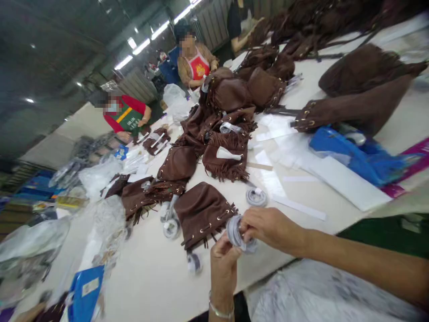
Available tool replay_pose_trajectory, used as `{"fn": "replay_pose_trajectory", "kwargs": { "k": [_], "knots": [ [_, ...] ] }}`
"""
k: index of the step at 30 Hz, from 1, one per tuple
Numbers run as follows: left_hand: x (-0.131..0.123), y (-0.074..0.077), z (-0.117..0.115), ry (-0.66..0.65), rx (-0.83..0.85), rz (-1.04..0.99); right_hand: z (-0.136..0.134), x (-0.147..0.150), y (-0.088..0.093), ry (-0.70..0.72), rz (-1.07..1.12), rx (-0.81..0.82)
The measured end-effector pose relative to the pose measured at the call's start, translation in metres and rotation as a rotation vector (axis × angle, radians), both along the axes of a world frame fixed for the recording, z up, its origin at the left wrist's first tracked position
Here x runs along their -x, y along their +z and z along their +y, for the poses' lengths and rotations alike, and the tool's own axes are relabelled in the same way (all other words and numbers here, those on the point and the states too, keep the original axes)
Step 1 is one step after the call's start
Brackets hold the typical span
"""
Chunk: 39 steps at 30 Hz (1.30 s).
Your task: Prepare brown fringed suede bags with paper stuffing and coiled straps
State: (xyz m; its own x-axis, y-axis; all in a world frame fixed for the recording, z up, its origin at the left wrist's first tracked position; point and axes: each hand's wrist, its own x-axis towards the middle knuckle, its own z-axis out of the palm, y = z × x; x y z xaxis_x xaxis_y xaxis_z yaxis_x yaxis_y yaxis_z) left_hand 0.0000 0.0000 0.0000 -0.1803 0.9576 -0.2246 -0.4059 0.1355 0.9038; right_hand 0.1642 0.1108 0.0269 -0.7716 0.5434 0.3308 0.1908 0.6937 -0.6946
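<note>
Close to the table's front edge, my left hand [225, 256] and my right hand [270, 227] are both closed on a coiled grey strap [235, 231]. The left fingers pinch its lower side, while the right fingers grip its upper right; the fingertips are partly hidden by the coil. Just beyond lies a brown bag piece [204, 212] with metal eyelets and a laced cord. Other grey coils rest around it: one coil [256, 197] behind my right hand, another coil [171, 228] left of the brown piece, and a small coil [194, 263] nearer me.
A heap of brown fringed bags [228, 96] runs down the white table [150, 277]. To the right lie a large brown bag [355, 105], blue plastic [348, 154] and white strips [298, 206]. Two people [197, 62] work across the table. A blue bin [85, 293] stands lower left.
</note>
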Motion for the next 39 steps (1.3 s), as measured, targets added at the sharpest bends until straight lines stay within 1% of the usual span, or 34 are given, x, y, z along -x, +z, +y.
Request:
{"fn": "replay_pose_trajectory", "kwargs": {
  "k": [5, 8, 11, 13, 16, 19, 25, 29, 32, 34, 36, 39],
  "knots": [
    [-0.004, -0.003, -0.002, 0.022, -0.005, -0.006, -0.006, -0.002, -0.004, -0.102, -0.013, -0.024],
    [-0.007, -0.007, -0.004, 0.078, -0.038, -0.005, -0.016, -0.003, -0.002, -0.155, 0.034, -0.014],
    [-0.009, -0.011, -0.005, 0.131, -0.087, 0.005, -0.025, -0.001, 0.0, -0.17, 0.123, -0.016],
    [-0.012, -0.013, -0.007, 0.143, -0.108, 0.014, -0.031, 0.002, 0.001, -0.176, 0.177, -0.013],
    [-0.016, -0.015, -0.008, 0.156, -0.109, 0.018, -0.038, 0.007, 0.003, -0.181, 0.234, 0.007],
    [-0.021, -0.015, -0.011, 0.204, -0.111, 0.03, -0.044, 0.011, 0.004, -0.196, 0.283, 0.053],
    [-0.025, -0.013, -0.012, 0.273, -0.129, 0.166, -0.049, 0.013, 0.001, -0.225, 0.35, 0.215],
    [-0.033, -0.011, -0.011, 0.375, -0.099, 0.241, -0.049, 0.011, 0.0, -0.215, 0.301, 0.424],
    [-0.039, -0.011, -0.009, 0.475, -0.042, 0.283, -0.045, 0.008, 0.0, -0.175, 0.222, 0.61],
    [-0.041, -0.012, -0.009, 0.51, -0.012, 0.316, -0.04, 0.006, -0.002, -0.147, 0.162, 0.694],
    [-0.04, -0.012, -0.009, 0.478, -0.025, 0.372, -0.035, 0.005, -0.006, -0.125, 0.105, 0.737],
    [-0.037, -0.01, -0.01, 0.347, -0.089, 0.502, -0.025, 0.002, -0.018, -0.067, 0.024, 0.774]
  ]
}}
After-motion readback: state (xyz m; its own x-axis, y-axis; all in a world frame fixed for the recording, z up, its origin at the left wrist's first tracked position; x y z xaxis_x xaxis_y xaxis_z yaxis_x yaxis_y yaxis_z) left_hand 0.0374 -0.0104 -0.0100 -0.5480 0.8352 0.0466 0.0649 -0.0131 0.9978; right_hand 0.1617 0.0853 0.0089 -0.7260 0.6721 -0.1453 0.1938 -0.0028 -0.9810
